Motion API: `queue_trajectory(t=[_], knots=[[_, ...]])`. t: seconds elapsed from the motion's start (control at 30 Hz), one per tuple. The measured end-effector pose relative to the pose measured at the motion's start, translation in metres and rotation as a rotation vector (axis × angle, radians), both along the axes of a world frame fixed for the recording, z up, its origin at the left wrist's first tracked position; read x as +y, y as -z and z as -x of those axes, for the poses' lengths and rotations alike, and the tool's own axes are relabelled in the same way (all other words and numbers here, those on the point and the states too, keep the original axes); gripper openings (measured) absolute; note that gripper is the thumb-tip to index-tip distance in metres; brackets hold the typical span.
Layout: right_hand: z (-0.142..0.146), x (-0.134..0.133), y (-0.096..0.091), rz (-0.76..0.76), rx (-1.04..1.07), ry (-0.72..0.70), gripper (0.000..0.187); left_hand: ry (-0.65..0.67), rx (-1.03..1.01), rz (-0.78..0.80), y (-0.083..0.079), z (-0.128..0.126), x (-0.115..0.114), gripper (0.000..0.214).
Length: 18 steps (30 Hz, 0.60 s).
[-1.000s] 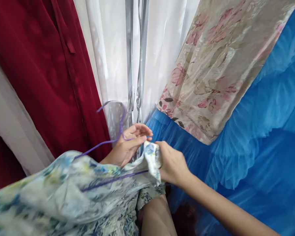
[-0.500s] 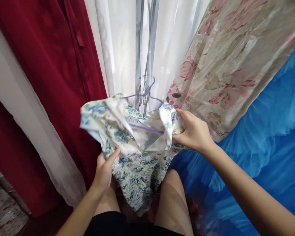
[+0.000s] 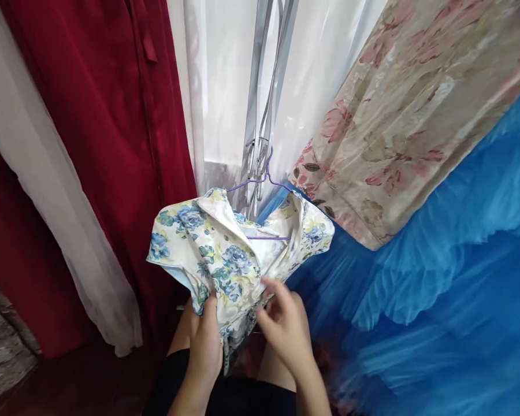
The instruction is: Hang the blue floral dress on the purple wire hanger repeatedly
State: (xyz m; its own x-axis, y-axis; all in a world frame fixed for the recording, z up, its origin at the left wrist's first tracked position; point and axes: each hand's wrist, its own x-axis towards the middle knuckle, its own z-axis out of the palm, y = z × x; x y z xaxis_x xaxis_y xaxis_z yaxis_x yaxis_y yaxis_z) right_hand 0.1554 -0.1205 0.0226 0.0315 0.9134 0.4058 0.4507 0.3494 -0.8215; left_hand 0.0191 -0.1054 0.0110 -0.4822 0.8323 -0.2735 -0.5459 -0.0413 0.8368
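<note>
A short-sleeved white blouse (image 3: 236, 260) with blue and yellow flowers hangs on a thin purple hanger (image 3: 248, 184), held low in front of me. Its V-shaped neckline lies open, and the hanger's lower bar shows inside it. My left hand (image 3: 205, 341) is closed on the blouse's side below the sleeve, thumb on the front. My right hand (image 3: 286, 323) is at the lower end of the neckline, with curled fingers on the cloth and the thumb just below. The lower part of the blouse bunches between my hands and is partly hidden.
Dark red cloth (image 3: 99, 115) and white cloth (image 3: 225, 86) hang behind. Grey ribbons (image 3: 260, 92) dangle near the hanger's hook. Beige cloth with pink flowers (image 3: 398, 133) and a ruffled blue skirt (image 3: 437, 300) fill the right side.
My right hand has left the shoulder at the right and come down to the neckline's lower end. My left hand has shifted lower. The blouse now sits lower and spreads flatter on the hanger.
</note>
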Motion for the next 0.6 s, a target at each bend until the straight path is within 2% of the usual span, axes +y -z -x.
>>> queue_trajectory(t=[0.03, 0.1, 0.17, 0.23, 0.37, 0.4, 0.43, 0.5, 0.57, 0.6], knots=[[0.008, -0.004, 0.016, 0.128, 0.063, -0.1, 0.026, 0.016, -0.012, 0.023, 0.003, 0.002, 0.0, 0.042], [0.017, -0.008, 0.035, 0.287, 0.157, -0.197, 0.009, 0.025, -0.016, 0.074, 0.008, 0.009, 0.001, 0.038], [0.016, -0.011, 0.039, 0.321, 0.19, -0.199, 0.017, 0.048, 0.044, 0.025, 0.016, 0.018, 0.006, 0.04], [0.009, -0.012, 0.035, 0.32, 0.176, -0.18, 0.026, 0.025, 0.211, -0.131, 0.026, 0.027, 0.012, 0.046], [-0.003, -0.017, 0.032, 0.386, 0.2, -0.246, 0.032, -0.346, 0.724, -0.397, 0.051, 0.032, 0.018, 0.052], [-0.004, -0.018, 0.034, 0.399, 0.225, -0.263, 0.033, -0.355, 0.818, -0.456, 0.057, 0.03, 0.016, 0.044], [-0.005, -0.019, 0.037, 0.405, 0.251, -0.275, 0.033, -0.275, 0.89, -0.514, 0.062, 0.026, 0.013, 0.033], [-0.004, -0.021, 0.041, 0.398, 0.304, -0.276, 0.032, 0.066, 0.942, -0.572, 0.071, 0.015, 0.002, 0.02], [-0.004, -0.022, 0.042, 0.385, 0.364, -0.264, 0.03, 0.389, 0.891, -0.522, 0.079, 0.003, -0.01, 0.021], [-0.005, -0.023, 0.041, 0.38, 0.395, -0.259, 0.03, 0.49, 0.852, -0.48, 0.084, -0.003, -0.014, 0.022]])
